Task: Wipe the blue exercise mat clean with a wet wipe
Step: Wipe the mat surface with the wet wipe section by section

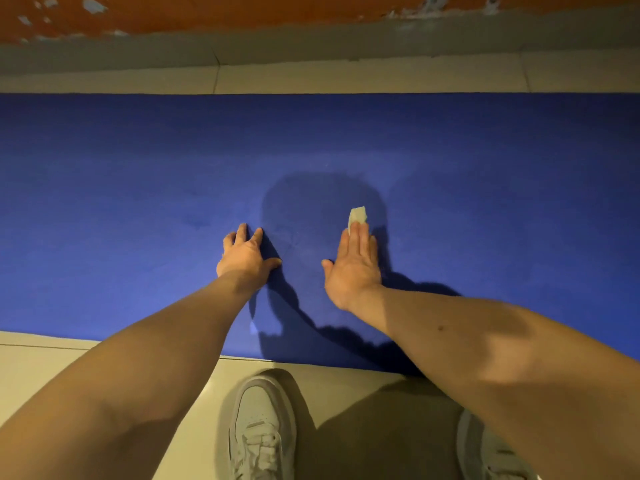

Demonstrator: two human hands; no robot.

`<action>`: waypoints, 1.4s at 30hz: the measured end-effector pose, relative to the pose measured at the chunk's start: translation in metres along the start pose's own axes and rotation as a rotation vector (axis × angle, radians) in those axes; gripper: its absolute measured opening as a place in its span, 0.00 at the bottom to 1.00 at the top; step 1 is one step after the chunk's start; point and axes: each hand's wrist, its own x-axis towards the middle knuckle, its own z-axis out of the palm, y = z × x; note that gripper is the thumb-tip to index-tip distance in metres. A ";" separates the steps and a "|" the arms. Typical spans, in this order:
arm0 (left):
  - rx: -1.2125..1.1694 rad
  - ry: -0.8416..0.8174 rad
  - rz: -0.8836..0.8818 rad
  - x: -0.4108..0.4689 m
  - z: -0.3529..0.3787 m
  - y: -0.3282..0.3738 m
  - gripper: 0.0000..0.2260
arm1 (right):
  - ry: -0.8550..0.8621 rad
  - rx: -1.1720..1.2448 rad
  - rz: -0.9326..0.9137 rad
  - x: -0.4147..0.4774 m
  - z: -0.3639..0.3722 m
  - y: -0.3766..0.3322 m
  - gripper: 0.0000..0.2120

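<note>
1. Fingers (360,239) of my right hand (353,268) lie straight and together, pressing the small pale folded wet wipe (357,215) onto the flat blue exercise mat (138,161); left hand (246,256) spread, bracing.
2. I'd keep pressure even, strokes overlapping.

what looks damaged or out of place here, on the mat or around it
Only the orange wall stands out: its paint has flaked off in pale patches at top left and top right. The blue exercise mat lies flat, and the wet wipe sits pressed under the straight fingers of the right hand.
</note>
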 end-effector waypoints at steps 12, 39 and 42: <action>0.021 -0.097 -0.050 -0.023 0.014 -0.008 0.50 | -0.016 -0.276 -0.146 -0.030 -0.002 0.025 0.33; -0.032 -0.080 -0.060 -0.057 0.043 -0.001 0.47 | -0.009 -0.321 0.000 -0.069 -0.011 0.080 0.29; -0.010 -0.059 -0.058 -0.059 0.043 0.001 0.46 | 0.010 -0.274 -0.018 -0.071 -0.003 0.060 0.25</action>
